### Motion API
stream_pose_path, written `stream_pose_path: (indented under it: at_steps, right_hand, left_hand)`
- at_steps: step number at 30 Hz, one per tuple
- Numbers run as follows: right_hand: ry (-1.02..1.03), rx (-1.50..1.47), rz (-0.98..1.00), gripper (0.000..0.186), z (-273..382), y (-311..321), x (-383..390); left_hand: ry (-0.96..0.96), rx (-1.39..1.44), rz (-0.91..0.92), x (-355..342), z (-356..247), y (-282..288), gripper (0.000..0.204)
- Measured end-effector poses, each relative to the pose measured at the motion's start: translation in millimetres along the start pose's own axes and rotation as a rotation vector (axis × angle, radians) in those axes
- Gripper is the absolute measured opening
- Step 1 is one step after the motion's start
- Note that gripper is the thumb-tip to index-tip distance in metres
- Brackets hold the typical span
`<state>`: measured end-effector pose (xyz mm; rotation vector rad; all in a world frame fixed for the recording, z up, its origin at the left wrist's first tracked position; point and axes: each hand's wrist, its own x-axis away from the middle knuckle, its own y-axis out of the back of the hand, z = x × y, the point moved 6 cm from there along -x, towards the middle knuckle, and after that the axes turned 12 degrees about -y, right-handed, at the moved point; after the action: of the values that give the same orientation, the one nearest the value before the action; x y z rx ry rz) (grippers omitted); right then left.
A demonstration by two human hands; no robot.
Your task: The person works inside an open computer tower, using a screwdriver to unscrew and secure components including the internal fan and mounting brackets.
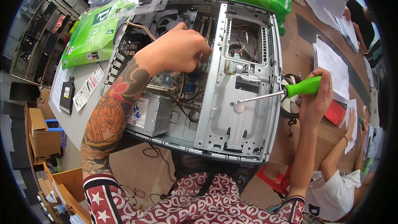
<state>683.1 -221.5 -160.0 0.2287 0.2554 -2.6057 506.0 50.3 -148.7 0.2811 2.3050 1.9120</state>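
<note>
An open desktop computer case (207,141) lies on its side, with a fan (166,24), motherboard (186,87), power supply (151,116) and drive cage (244,45). My left hand (182,49) reaches over the motherboard, fingers curled down toward it; whatever they grip or touch is hidden beneath them. My right hand (317,103) is closed on a screwdriver (302,86) with a green handle. Its shaft points left over the metal panel (238,126), the tip just above a small round silver disc (239,108), like a coin cell.
Green paper packs (91,33) and loose papers (327,70) surround the case. A black slim object (66,95) lies left, a loose fan (291,103) right. Other people's hands (350,122) handle papers along the right. Cardboard boxes (43,141) stand lower left.
</note>
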Motion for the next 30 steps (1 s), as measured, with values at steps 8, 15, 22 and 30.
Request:
stream_pose_path:
  at_steps: [8, 15, 22, 30]
  right_hand:
    - [0.017, -0.023, -0.002, 0.038, 1.8, -2.8, 1.0]
    - [-0.008, -0.031, 0.012, 0.039, 1.4, -4.1, -0.3]
    - [-0.027, 0.003, 0.007, 0.036, -2.4, -2.0, 0.6]
    - [0.015, 0.046, 0.03, 0.034, -0.6, -2.5, -0.5]
  left_hand:
    - [-0.003, 0.016, -0.005, 1.7, -0.2, -2.2, 0.007]
    - [0.009, -0.046, 0.054, 4.2, -1.5, -4.7, 0.017]
    - [0.03, 0.019, 0.065, 0.5, -0.1, -3.6, 0.015]
    - [0.013, 0.112, 0.06, 3.5, 3.9, -3.8, 0.016]
